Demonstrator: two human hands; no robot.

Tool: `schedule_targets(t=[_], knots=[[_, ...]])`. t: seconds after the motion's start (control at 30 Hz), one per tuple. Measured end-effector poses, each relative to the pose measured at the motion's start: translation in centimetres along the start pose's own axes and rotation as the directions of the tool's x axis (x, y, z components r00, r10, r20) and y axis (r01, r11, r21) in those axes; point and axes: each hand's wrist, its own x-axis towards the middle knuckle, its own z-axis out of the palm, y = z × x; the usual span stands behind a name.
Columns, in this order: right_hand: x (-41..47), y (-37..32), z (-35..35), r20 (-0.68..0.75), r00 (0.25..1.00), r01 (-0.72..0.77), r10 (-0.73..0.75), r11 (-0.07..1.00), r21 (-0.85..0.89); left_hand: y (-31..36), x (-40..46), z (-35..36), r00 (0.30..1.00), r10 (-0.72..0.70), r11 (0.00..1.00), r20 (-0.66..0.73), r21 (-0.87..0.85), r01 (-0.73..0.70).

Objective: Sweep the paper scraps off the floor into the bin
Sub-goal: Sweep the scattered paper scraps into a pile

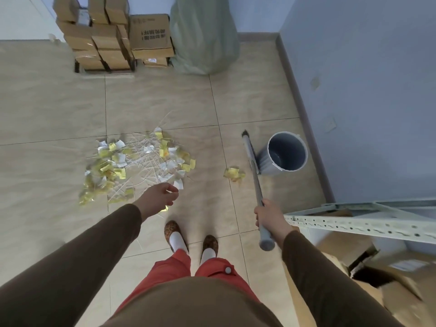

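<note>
A heap of yellow and white paper scraps [139,164] mixed with thin white sticks lies on the tiled floor ahead of me, to the left. One crumpled yellow scrap [234,173] lies apart, near the grey bin [284,153], which stands upright and looks empty by the right wall. My right hand [267,217] is shut on the grey broom handle [256,182]; the broom head reaches the floor just left of the bin. My left hand [160,197] hovers over the near edge of the heap, fingers loosely curled, holding nothing that I can see.
Stacked cardboard boxes [106,36] and a pale green sack [203,36] stand against the far wall. A metal shelf frame [363,220] with cardboard boxes [368,274] under it crowds my right side. My feet [191,239] stand just behind the heap.
</note>
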Motion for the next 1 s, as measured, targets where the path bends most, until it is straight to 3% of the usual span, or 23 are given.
schedule_targets(t=[0.1,0.27,0.5,0.6,0.73,1.0], knots=[[1.5,0.9,3.1,0.054,0.997,-0.047,0.046,0.999,0.026,-0.5,-1.0,1.4,1.0,-0.011,1.0,-0.025,-0.005,0.01],[-1.7,2.1,8.8,0.237,0.971,0.023,-0.024,1.0,0.008,-1.8,-3.1,3.6,0.998,-0.023,0.999,-0.061,-0.042,0.02],[-4.9,3.3,5.6,0.361,0.929,-0.015,-0.082,0.966,0.257,-4.1,-6.3,4.6,0.996,-0.035,0.996,-0.085,-0.087,0.027],[-6.3,5.1,4.0,0.353,0.927,0.025,-0.13,0.958,0.287,-4.7,-7.2,4.5,0.993,-0.04,0.994,-0.111,-0.103,0.028],[-8.0,6.6,5.0,0.25,0.947,0.157,-0.202,0.97,0.187,-5.5,-8.1,4.1,0.993,-0.036,0.991,-0.116,-0.13,0.021],[-11.4,4.3,11.5,0.196,0.976,0.038,-0.094,0.962,0.272,-10.6,-10.4,0.4,0.992,-0.03,0.987,-0.125,-0.163,0.009]])
